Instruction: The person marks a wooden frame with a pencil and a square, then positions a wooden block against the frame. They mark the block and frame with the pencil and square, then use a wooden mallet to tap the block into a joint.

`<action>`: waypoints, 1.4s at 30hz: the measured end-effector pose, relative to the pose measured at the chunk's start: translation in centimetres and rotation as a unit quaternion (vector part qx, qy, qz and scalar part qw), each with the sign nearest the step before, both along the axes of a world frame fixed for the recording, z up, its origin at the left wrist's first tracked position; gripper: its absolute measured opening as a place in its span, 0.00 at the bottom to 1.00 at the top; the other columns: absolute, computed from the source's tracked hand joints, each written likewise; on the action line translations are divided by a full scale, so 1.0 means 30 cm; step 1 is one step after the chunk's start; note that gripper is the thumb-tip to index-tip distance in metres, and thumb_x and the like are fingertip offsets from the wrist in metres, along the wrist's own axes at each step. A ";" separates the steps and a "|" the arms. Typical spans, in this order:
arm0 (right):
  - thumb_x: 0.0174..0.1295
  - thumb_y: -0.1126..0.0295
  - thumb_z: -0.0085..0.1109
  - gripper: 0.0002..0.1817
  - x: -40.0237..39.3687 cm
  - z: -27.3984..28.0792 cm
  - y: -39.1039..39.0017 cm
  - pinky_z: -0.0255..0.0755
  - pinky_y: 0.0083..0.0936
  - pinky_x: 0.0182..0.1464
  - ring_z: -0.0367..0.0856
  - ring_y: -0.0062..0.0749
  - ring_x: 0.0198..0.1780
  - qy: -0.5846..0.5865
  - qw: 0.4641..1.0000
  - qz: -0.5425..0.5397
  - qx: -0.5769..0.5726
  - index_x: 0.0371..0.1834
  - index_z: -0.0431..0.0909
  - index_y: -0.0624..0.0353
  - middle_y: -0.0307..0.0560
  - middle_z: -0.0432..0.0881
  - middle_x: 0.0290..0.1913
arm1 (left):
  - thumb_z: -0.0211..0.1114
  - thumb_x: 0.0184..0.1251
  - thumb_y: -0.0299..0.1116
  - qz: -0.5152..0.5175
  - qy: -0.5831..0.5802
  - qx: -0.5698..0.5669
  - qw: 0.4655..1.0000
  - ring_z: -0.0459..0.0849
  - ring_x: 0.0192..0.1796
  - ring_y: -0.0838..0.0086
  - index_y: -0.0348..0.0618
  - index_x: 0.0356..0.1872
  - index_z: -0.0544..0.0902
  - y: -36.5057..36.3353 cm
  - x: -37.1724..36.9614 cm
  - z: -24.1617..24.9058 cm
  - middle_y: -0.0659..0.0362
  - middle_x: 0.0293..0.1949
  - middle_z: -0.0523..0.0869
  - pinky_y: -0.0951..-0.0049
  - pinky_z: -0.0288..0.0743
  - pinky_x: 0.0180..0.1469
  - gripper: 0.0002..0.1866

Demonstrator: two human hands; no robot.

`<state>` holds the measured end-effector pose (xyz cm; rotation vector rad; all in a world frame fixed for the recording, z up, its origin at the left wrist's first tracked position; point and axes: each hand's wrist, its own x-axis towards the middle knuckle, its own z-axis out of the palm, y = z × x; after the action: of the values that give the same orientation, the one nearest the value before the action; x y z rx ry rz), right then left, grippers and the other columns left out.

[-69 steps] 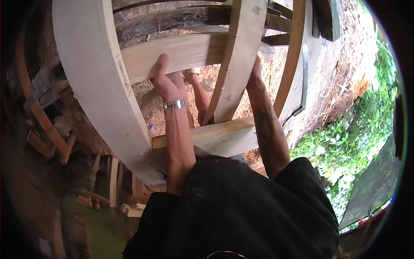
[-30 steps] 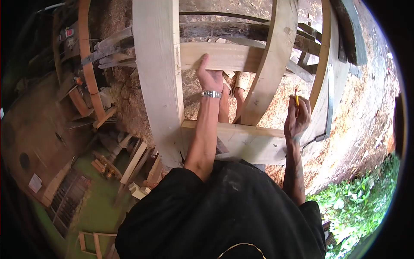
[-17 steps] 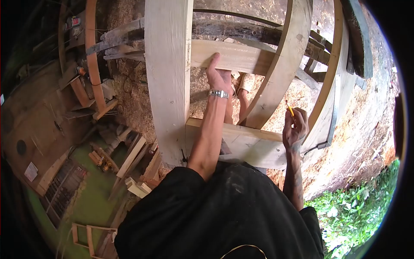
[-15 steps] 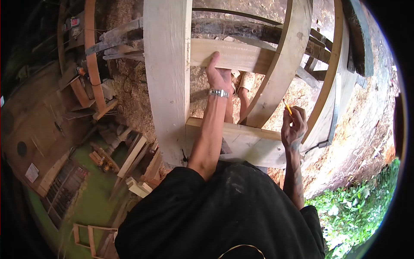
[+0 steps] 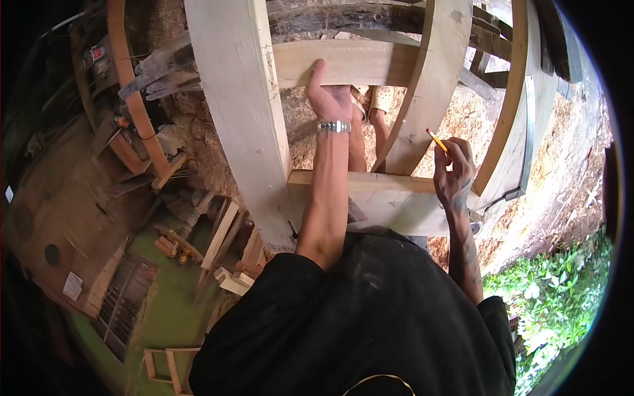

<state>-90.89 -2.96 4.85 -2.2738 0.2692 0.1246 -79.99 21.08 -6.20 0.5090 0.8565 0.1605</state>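
My left hand (image 5: 330, 100), with a metal-banded watch (image 5: 333, 126) at the wrist, grips the lower edge of a short wooden board (image 5: 356, 61). Its thumb lies on the board's face, and the other fingers are hidden behind. The board spans between a wide pale plank (image 5: 231, 79) on the left and a curved-looking plank (image 5: 432, 86) on the right. In my right hand (image 5: 454, 173) a yellow pencil (image 5: 436, 140) is pinched, pointing up and left. This hand is beside the right plank, above a lower crosspiece (image 5: 396, 201) with small pencil marks.
A black clamp-like bar (image 5: 512, 195) lies by the far-right plank. Dark weathered beams (image 5: 343, 20) run behind the frame. Wood shavings cover the ground around my sandalled feet (image 5: 380, 99). Wood offcuts (image 5: 234, 280) lie at left, and green plants (image 5: 561, 284) grow at lower right.
The view has shifted, so the frame and both hands appear higher in the picture. My left hand keeps its hold on the board, and the pencil stays in my right.
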 end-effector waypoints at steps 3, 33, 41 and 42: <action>0.65 0.79 0.67 0.04 0.001 -0.009 0.001 0.71 0.25 0.31 0.76 0.28 0.29 0.002 1.000 -0.004 0.003 0.41 0.85 0.64 0.46 0.82 0.41 | 0.71 0.66 0.38 -0.006 0.002 -0.005 1.000 0.79 0.64 0.57 0.45 0.59 0.79 0.004 -0.004 -0.002 0.53 0.61 0.82 0.50 0.75 0.66 0.23; 0.72 0.73 0.61 0.07 0.198 0.105 0.086 0.69 0.22 0.31 0.74 0.22 0.26 0.033 0.991 -0.046 0.119 0.43 0.87 0.65 0.47 0.80 0.28 | 0.68 0.73 0.46 0.205 0.148 0.104 0.962 0.84 0.60 0.62 0.48 0.63 0.80 0.310 -0.067 -0.240 0.57 0.59 0.86 0.56 0.82 0.63 0.23; 0.83 0.51 0.44 0.29 0.323 0.093 0.234 0.71 0.25 0.36 0.73 0.22 0.31 0.133 0.980 -0.015 0.147 0.56 0.84 0.68 0.41 0.80 0.31 | 0.58 0.79 0.50 0.115 0.146 0.089 0.979 0.80 0.68 0.62 0.46 0.69 0.76 0.247 -0.040 -0.117 0.56 0.66 0.82 0.51 0.78 0.68 0.25; 0.83 0.52 0.45 0.28 0.333 0.106 0.242 0.74 0.29 0.40 0.79 0.28 0.36 0.138 0.981 -0.013 0.135 0.57 0.83 0.69 0.48 0.83 0.35 | 0.56 0.80 0.54 0.103 0.135 0.099 0.980 0.76 0.72 0.60 0.48 0.72 0.74 0.246 -0.053 -0.131 0.55 0.70 0.79 0.47 0.74 0.71 0.29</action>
<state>-80.91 4.29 8.03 -1.9796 0.4001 0.4383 -81.57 28.45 -10.13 0.6378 1.1669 0.3755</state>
